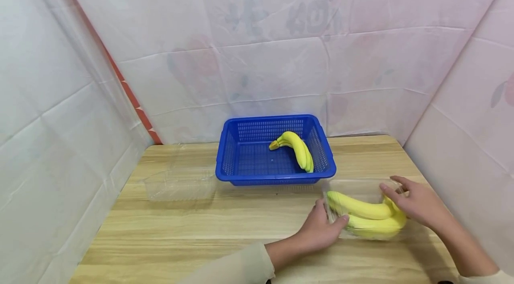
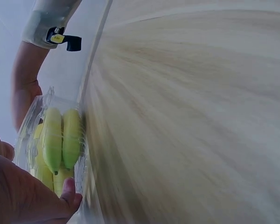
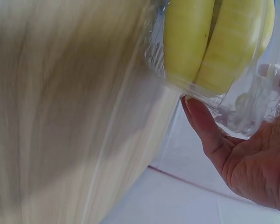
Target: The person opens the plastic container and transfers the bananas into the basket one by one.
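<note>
A clear plastic box (image 1: pixel 357 184) holding a bunch of yellow bananas (image 1: pixel 367 208) is at the front right of the table. My left hand (image 1: pixel 319 229) grips its left end, the thumb over the near corner. At the opposite end, my right hand (image 1: pixel 419 201) holds the box with its fingers spread over the corner. The right wrist view shows one digit of the right hand (image 3: pixel 252 172) against the box's end. Greenish banana tips (image 2: pixel 56 149) face the left hand (image 2: pixel 23 191) through the plastic. Whether the box touches the table cannot be told.
A blue plastic basket (image 1: pixel 225 152) stands at the back middle, with another banana bunch (image 1: pixel 299 148) in its right side. To its left sits a second clear plastic box (image 1: pixel 180 186) with its lid raised. Pale sheets (image 1: pixel 261 61) wall the wooden table (image 1: pixel 192 235) behind and at both sides.
</note>
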Demonstrator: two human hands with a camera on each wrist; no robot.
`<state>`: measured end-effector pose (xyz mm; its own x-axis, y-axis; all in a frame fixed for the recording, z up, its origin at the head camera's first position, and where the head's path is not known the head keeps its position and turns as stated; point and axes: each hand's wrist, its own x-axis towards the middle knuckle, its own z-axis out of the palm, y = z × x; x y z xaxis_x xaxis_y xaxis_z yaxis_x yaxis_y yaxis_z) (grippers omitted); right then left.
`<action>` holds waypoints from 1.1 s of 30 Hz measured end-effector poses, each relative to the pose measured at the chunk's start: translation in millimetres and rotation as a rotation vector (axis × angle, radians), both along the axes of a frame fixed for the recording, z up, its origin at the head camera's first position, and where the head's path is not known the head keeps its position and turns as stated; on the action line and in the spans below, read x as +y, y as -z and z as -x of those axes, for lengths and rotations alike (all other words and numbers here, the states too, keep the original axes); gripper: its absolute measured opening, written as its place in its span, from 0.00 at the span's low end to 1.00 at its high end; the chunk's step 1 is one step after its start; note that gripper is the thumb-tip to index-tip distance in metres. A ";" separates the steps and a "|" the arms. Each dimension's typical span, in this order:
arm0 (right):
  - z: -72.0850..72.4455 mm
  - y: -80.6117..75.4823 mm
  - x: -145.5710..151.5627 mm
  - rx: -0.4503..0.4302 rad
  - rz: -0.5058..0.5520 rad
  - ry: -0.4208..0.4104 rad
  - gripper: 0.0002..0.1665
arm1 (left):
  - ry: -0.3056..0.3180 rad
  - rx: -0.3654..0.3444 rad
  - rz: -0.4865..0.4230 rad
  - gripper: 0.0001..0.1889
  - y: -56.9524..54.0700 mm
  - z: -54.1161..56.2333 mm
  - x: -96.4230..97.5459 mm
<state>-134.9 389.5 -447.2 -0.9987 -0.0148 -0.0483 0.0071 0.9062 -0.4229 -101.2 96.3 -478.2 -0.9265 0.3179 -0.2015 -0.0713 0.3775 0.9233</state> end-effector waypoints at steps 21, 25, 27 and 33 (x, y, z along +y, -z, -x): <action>-15.0 11.3 -69.9 0.011 0.223 -0.036 0.45 | 0.062 0.107 0.067 0.40 4.8 -5.2 -85.9; -15.8 13.4 -82.0 0.004 0.266 -0.048 0.45 | 0.062 0.117 0.068 0.39 6.2 -4.8 -100.9; -16.1 14.3 -88.0 0.000 0.288 -0.056 0.45 | 0.063 0.115 0.068 0.39 7.8 -5.2 -108.7; -15.4 18.0 -103.0 -0.029 0.324 -0.078 0.46 | 0.070 0.097 0.024 0.40 14.0 -6.9 -127.8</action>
